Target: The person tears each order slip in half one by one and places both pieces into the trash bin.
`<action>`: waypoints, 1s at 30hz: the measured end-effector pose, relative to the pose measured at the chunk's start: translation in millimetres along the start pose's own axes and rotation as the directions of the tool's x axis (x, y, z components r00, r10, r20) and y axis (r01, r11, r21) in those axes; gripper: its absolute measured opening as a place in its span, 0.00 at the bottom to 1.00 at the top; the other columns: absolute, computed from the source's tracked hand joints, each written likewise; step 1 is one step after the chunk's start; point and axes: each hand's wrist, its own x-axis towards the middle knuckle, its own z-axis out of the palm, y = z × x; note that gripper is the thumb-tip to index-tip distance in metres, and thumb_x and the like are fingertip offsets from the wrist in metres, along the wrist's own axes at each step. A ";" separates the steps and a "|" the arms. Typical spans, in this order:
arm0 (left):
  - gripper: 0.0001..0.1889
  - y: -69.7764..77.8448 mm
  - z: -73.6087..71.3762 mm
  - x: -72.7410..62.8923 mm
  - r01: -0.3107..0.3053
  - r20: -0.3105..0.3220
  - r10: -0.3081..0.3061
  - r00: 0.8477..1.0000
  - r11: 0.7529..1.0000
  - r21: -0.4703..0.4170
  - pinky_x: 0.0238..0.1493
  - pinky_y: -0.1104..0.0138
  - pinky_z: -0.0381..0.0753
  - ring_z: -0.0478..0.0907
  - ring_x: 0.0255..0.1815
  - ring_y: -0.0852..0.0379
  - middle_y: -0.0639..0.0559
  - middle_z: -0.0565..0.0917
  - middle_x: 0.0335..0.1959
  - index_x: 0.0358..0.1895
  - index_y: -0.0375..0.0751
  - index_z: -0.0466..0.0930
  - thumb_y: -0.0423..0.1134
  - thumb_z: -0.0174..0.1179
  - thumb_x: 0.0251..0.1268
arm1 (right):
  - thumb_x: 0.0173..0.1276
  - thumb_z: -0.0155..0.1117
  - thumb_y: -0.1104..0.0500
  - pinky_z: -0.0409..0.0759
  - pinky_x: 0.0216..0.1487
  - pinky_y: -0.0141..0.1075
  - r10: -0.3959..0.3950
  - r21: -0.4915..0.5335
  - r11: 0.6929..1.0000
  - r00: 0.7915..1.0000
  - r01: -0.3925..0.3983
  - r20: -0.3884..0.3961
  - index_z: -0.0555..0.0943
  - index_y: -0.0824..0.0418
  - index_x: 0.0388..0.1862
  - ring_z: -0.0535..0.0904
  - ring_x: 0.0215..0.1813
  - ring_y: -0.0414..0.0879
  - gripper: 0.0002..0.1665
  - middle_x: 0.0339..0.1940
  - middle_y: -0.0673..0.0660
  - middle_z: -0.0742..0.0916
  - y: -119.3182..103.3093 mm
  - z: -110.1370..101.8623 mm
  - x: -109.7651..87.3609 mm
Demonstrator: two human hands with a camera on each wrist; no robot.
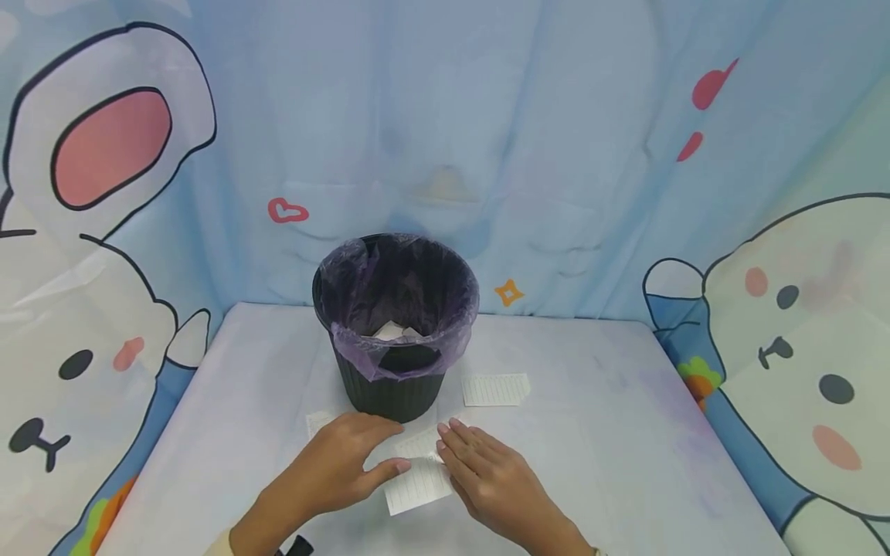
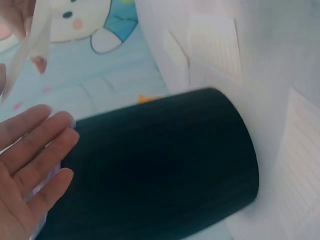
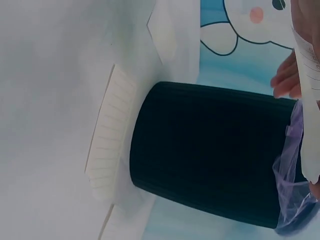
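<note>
Bin (image 1: 392, 392) on table (image 1: 598, 455), slightly L of ctr, curtain (image 1: 501, 154) behind; bag (image 1: 455, 340) lines bin, paper scraps (image 1: 389, 331) inside. In front, nr sheet (image 1: 419, 490) btwn L hand (image 1: 344, 459) & R hand (image 1: 490, 475); second sheet (image 1: 419, 442) just behind it. Third sheet (image 1: 495, 390) R of bin base; fourth sheet (image 1: 317, 421) L, partly behind L hand.

The left hand (image 1: 344, 458) partly hides a paper (image 1: 317, 422). Bits (image 1: 389, 330) in the bin (image 1: 389, 395), maybe scraps, are half hidden. The right wrist view cuts off the bag (image 3: 287, 162).
</note>
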 end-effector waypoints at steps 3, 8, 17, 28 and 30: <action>0.22 2.7 2.6 4.7 -0.002 0.045 0.003 0.999 1.000 -0.030 0.51 0.60 0.84 0.85 0.48 0.59 0.59 0.88 0.47 0.50 0.46 0.86 0.60 0.57 0.71 | 0.85 0.38 0.58 0.85 0.53 0.41 -0.012 -0.007 1.000 1.000 0.011 -0.001 0.88 0.65 0.48 0.86 0.56 0.52 0.28 0.54 0.60 0.88 -1.2 1.5 4.0; 0.18 6.4 3.0 10.9 -0.020 0.082 0.024 0.996 0.999 -0.041 0.50 0.62 0.83 0.85 0.44 0.62 0.61 0.89 0.39 0.42 0.47 0.88 0.58 0.60 0.71 | 0.85 0.38 0.58 0.84 0.55 0.40 -0.026 -0.021 0.999 1.000 0.026 -0.001 0.88 0.64 0.48 0.86 0.57 0.51 0.28 0.54 0.59 0.88 -1.7 2.8 8.7; 0.10 10.3 6.0 15.5 -0.098 0.096 0.099 0.991 0.995 -0.016 0.48 0.65 0.82 0.80 0.30 0.69 0.64 0.86 0.26 0.32 0.49 0.88 0.49 0.67 0.66 | 0.85 0.38 0.59 0.85 0.55 0.40 -0.031 -0.026 0.999 1.000 0.031 -0.002 0.88 0.65 0.48 0.86 0.57 0.51 0.27 0.54 0.60 0.88 -6.8 4.8 8.5; 0.09 15.6 5.6 16.7 -0.101 0.117 0.094 0.989 0.994 0.052 0.50 0.64 0.81 0.79 0.28 0.70 0.65 0.86 0.23 0.30 0.48 0.89 0.46 0.65 0.67 | 0.84 0.39 0.56 0.84 0.56 0.41 -0.018 -0.030 0.999 1.000 0.019 0.004 0.88 0.64 0.49 0.86 0.58 0.50 0.27 0.55 0.59 0.88 -7.5 5.9 4.1; 0.09 15.9 5.7 16.2 -0.099 0.111 0.093 0.989 0.994 0.055 0.49 0.64 0.81 0.79 0.28 0.70 0.65 0.86 0.23 0.30 0.49 0.89 0.46 0.66 0.67 | 0.84 0.41 0.53 0.84 0.55 0.42 0.001 -0.014 1.000 1.000 -0.001 -0.017 0.88 0.63 0.49 0.86 0.57 0.50 0.27 0.55 0.58 0.88 -7.8 4.7 3.8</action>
